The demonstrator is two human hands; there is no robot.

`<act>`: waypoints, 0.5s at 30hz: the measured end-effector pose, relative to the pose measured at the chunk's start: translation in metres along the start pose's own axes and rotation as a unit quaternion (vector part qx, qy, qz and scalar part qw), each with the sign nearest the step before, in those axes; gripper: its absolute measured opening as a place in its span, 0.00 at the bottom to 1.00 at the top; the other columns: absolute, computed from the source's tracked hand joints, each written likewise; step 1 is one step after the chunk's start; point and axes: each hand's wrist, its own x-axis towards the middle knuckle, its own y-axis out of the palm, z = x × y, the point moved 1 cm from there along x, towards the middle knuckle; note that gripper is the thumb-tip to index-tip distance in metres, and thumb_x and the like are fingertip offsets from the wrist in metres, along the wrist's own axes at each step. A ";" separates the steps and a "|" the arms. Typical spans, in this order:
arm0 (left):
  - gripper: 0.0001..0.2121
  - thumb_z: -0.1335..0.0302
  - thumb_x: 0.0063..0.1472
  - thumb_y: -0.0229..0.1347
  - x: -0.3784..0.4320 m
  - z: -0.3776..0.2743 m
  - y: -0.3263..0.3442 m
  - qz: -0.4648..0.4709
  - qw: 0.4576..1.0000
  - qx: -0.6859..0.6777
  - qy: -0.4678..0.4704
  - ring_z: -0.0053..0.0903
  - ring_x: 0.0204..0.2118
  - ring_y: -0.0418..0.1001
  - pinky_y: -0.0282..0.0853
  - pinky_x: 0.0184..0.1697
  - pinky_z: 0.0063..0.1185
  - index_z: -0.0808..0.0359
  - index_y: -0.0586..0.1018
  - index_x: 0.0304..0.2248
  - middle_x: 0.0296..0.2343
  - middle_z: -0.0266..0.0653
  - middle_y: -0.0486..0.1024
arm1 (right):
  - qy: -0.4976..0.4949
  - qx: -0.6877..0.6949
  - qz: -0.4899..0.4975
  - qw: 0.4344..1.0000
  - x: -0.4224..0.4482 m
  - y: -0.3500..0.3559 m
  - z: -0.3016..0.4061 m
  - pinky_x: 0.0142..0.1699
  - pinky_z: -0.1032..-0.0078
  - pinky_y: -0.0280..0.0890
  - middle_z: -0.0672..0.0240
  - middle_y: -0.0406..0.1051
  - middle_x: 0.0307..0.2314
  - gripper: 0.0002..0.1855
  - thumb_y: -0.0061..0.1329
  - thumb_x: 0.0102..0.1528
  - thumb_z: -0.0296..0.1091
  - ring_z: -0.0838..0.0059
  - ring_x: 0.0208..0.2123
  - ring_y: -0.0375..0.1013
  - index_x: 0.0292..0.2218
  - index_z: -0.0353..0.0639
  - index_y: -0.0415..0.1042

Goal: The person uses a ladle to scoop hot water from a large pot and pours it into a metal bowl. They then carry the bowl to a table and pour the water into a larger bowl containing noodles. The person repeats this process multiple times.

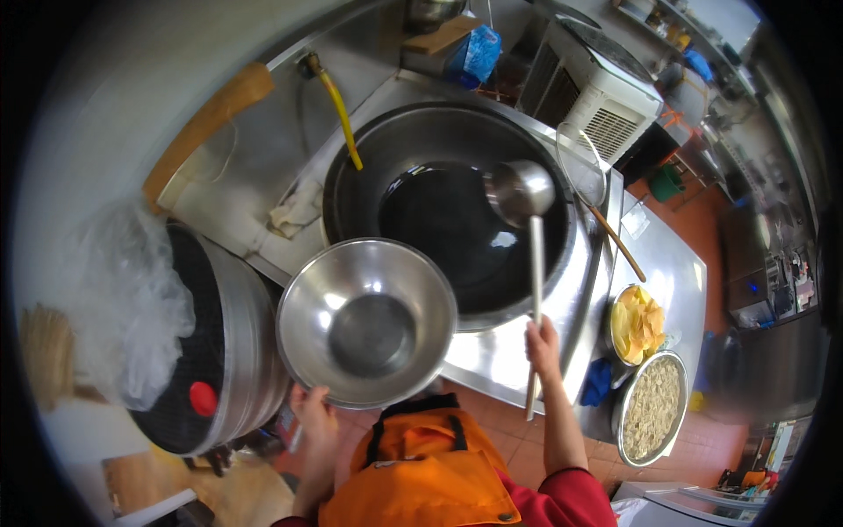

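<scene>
My left hand (315,410) holds a wide stainless steel bowl (369,323) by its near rim; nothing shows inside the bowl. The bowl overlaps the near left edge of a large dark wok (369,138) with dark, shiny liquid (435,230) in it. My right hand (543,342) is closed round the metal handle of a big ladle (520,191), whose rounded head is over the right part of the wok. A yellow hose (339,118) on the back wall ends above the wok's rim.
Right of the wok lie a wire skimmer (581,165) with a wooden handle, a bowl of yellow pieces (635,323), a bowl of pale slices (652,408) and a blue cloth (597,382). A large metal drum (244,342) with clear plastic bags (125,309) stands at left.
</scene>
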 end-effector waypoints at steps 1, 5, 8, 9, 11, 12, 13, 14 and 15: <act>0.08 0.85 0.45 0.47 0.002 0.001 0.004 0.000 1.000 -0.002 0.012 0.13 0.11 0.59 0.50 0.09 0.11 0.63 0.68 0.27 0.20 0.31 0.68 | 0.022 -0.037 0.031 0.999 0.020 0.010 0.010 0.18 0.86 0.55 0.77 0.61 0.16 0.09 0.44 0.55 0.35 0.86 0.16 0.59 0.36 0.42 0.65; 0.07 0.85 0.46 0.47 0.009 0.012 0.015 0.006 0.999 0.016 0.042 0.13 0.10 0.57 0.50 0.09 0.11 0.63 0.67 0.25 0.19 0.31 0.68 | 0.011 -0.134 0.044 0.990 0.122 0.011 -0.032 0.15 0.85 0.53 0.76 0.61 0.15 0.12 0.47 0.54 0.35 0.85 0.13 0.58 0.38 0.40 0.65; 0.06 0.84 0.47 0.47 0.017 0.023 0.016 -0.014 0.997 0.008 0.081 0.12 0.09 0.57 0.50 0.08 0.11 0.63 0.68 0.25 0.18 0.31 0.68 | 0.081 -0.196 0.017 0.977 0.170 0.021 -0.029 0.15 0.80 0.56 0.69 0.62 0.14 0.13 0.47 0.53 0.34 0.79 0.13 0.61 0.39 0.39 0.65; 0.06 0.84 0.47 0.47 0.028 0.035 0.004 -0.011 0.995 -0.003 0.101 0.11 0.09 0.57 0.50 0.08 0.11 0.63 0.68 0.26 0.18 0.31 0.68 | 0.083 -0.233 0.006 0.969 0.189 0.020 -0.038 0.17 0.77 0.59 0.67 0.64 0.15 0.15 0.48 0.53 0.35 0.76 0.14 0.64 0.40 0.38 0.64; 0.06 0.84 0.48 0.47 0.038 0.046 0.004 -0.017 0.993 -0.015 0.114 0.11 0.09 0.57 0.49 0.08 0.11 0.63 0.69 0.26 0.19 0.30 0.68 | 0.025 -0.369 -0.021 0.929 0.226 0.010 -0.069 0.31 0.66 0.66 0.53 0.70 0.23 0.16 0.47 0.52 0.36 0.57 0.26 0.71 0.40 0.37 0.62; 0.06 0.84 0.48 0.47 0.039 0.048 0.006 -0.034 0.993 -0.014 0.110 0.10 0.09 0.57 0.49 0.08 0.11 0.63 0.69 0.27 0.19 0.29 0.69 | 0.022 -0.393 -0.034 0.918 0.234 0.014 -0.070 0.34 0.64 0.65 0.50 0.70 0.25 0.16 0.46 0.52 0.36 0.52 0.29 0.71 0.39 0.37 0.62; 0.07 0.83 0.48 0.48 0.037 0.051 0.004 -0.056 0.993 -0.012 0.105 0.10 0.09 0.57 0.48 0.08 0.11 0.63 0.70 0.27 0.19 0.29 0.69 | 0.019 -0.418 -0.044 0.907 0.234 0.024 -0.060 0.38 0.62 0.65 0.47 0.70 0.27 0.15 0.46 0.52 0.36 0.48 0.33 0.71 0.39 0.37 0.62; 0.07 0.83 0.48 0.48 0.035 0.053 0.002 -0.060 0.993 -0.006 0.104 0.10 0.11 0.59 0.51 0.09 0.11 0.63 0.70 0.28 0.20 0.28 0.69 | 0.022 -0.443 -0.050 0.895 0.232 0.034 -0.050 0.41 0.58 0.63 0.46 0.70 0.30 0.14 0.44 0.52 0.35 0.44 0.37 0.68 0.38 0.38 0.61; 0.07 0.83 0.48 0.48 0.035 0.054 0.003 -0.055 0.993 -0.001 0.100 0.11 0.12 0.60 0.53 0.11 0.11 0.63 0.71 0.28 0.21 0.28 0.70 | -0.011 -0.459 -0.060 0.886 0.236 0.035 -0.054 0.37 0.61 0.64 0.49 0.70 0.27 0.13 0.45 0.52 0.36 0.49 0.32 0.69 0.36 0.37 0.61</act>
